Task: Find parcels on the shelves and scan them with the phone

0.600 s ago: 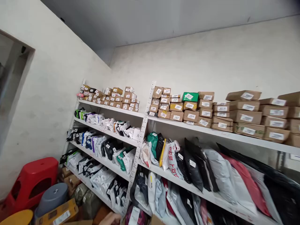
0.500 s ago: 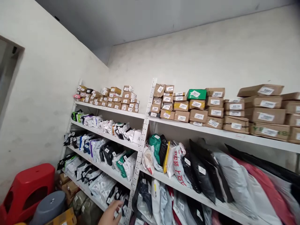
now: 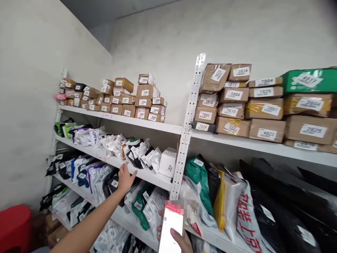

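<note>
My left hand (image 3: 125, 178) is raised at the front edge of the second shelf (image 3: 105, 157), its thumb apart from the fingers and nothing seen in it. Just above it lie small white and black labelled mailer bags (image 3: 135, 154); a white box (image 3: 168, 162) stands at their right end. Below hang labelled parcel bags, among them a green bag (image 3: 143, 207). At the bottom centre my right hand (image 3: 181, 240) grips a smartphone (image 3: 171, 226) with a lit screen, the thumb over the display. Part of the phone's top is blurred out.
Numbered cardboard boxes (image 3: 143, 91) are stacked on the top shelf, with more boxes (image 3: 267, 130) on the right-hand rack. A white perforated post (image 3: 188, 130) divides the racks. Large mailers (image 3: 281, 207) fill the right shelf. A red stool (image 3: 15, 228) stands at lower left.
The view has come closer to the shelves and shifted. My left hand has risen from the lower shelves to the second shelf's edge. The phone in my right hand has come into view.
</note>
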Motion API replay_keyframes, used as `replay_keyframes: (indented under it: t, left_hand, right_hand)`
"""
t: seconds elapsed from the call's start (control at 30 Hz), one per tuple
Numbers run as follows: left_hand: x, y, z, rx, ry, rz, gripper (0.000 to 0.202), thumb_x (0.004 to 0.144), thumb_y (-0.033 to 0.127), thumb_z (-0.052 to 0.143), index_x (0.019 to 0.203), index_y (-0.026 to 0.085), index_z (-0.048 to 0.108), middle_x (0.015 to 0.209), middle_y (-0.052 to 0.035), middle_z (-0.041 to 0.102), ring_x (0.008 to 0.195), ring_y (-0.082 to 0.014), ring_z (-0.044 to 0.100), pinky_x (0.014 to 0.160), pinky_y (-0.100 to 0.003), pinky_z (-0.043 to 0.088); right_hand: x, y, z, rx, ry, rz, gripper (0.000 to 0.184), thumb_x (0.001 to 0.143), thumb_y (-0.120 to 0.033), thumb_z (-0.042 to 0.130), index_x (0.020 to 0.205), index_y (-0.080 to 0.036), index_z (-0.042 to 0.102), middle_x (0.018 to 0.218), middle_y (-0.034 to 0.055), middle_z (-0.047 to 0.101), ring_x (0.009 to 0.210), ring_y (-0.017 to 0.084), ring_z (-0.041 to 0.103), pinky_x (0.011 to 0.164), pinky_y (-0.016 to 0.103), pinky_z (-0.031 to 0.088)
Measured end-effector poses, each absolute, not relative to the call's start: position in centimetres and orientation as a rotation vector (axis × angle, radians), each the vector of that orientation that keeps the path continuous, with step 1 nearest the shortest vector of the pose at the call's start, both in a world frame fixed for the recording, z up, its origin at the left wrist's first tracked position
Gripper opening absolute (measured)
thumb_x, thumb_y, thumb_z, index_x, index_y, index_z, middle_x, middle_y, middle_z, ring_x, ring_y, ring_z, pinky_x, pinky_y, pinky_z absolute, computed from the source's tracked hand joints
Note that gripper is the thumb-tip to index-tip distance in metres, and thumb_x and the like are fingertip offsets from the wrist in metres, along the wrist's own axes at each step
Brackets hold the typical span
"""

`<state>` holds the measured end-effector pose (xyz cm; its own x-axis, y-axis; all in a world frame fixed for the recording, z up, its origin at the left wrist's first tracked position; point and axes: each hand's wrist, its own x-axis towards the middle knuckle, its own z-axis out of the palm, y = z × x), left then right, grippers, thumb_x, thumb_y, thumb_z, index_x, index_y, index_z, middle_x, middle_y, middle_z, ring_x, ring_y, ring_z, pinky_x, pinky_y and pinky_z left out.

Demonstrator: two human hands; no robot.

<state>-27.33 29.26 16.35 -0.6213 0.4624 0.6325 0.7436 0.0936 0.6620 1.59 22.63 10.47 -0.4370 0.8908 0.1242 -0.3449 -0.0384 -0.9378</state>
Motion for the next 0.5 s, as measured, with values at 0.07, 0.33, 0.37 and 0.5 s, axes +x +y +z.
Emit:
replay_keyframes:
  t: [0.07,0.33,0.37,0.5]
  left_hand:
    - [-30.2,33.2,17.0,-1.138,-2.071,-1.558,0.076,0.08,0.044,0.053,0.138,0.001,0.028,0.136,-0.028,0.025,0.129,-0.0414,0.027,0.103,-0.053,0.029]
    - [-37.4,40.7,17.1,-1.489,-1.463,-1.395,0.055,0.088,0.042,0.042,0.135,0.014,0.035,0.139,-0.0194,0.024,0.135,-0.0337,0.017,0.106,-0.055,0.025]
    - [-38.1,41.1,17.2,-1.547,-1.401,-1.351,0.052,0.088,0.041,0.043,0.133,0.015,0.04,0.136,-0.0183,0.028,0.134,-0.0335,0.019,0.107,-0.055,0.024]
    - [-40.0,42.2,17.0,-1.572,-1.388,-1.217,0.038,0.087,0.036,0.046,0.119,0.021,0.058,0.129,-0.0156,0.04,0.13,-0.0344,0.026,0.108,-0.059,0.014]
  right_hand:
    - [-3.4,25.8,13.1,-0.61,-1.318,1.493,0.066,0.057,-0.052,0.074,0.112,-0.018,0.06,0.082,0.0091,0.07,0.08,0.028,0.065,0.079,0.044,0.049]
    - [-18.8,36.6,21.7,-0.672,-1.834,1.145,0.073,0.056,-0.015,0.07,0.125,-0.025,0.052,0.126,0.0088,0.053,0.073,0.016,0.059,0.075,0.036,0.05]
    - [-19.7,37.4,22.0,-0.681,-1.826,1.189,0.076,0.054,-0.014,0.07,0.127,-0.025,0.051,0.123,0.0081,0.055,0.07,0.015,0.059,0.074,0.035,0.05]
    - [-22.1,38.9,21.8,-0.682,-1.403,1.46,0.083,0.05,-0.018,0.077,0.126,-0.025,0.045,0.092,0.0009,0.067,0.062,0.015,0.06,0.062,0.031,0.049]
